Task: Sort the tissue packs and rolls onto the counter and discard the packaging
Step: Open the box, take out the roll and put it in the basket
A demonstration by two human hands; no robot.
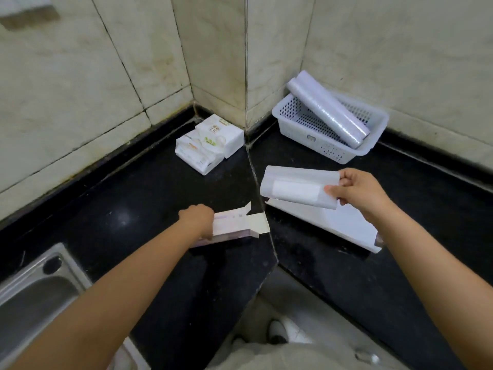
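Left hand (198, 218): grips an opened carton (234, 228) lying near the counter (120, 198) front edge. Right hand (357, 190): pinches a translucent wrapped roll (296, 189) above a flat white box (338, 225). Tissue packs (210, 142): stacked in back corner. Basket (328, 145): holds two rolls (328, 108).

Your two bare forearms with no sleeves showing, your left hand (198, 218), your right hand (358, 192), light grey trousers (266, 353), white shoe (280, 331) with dark trim
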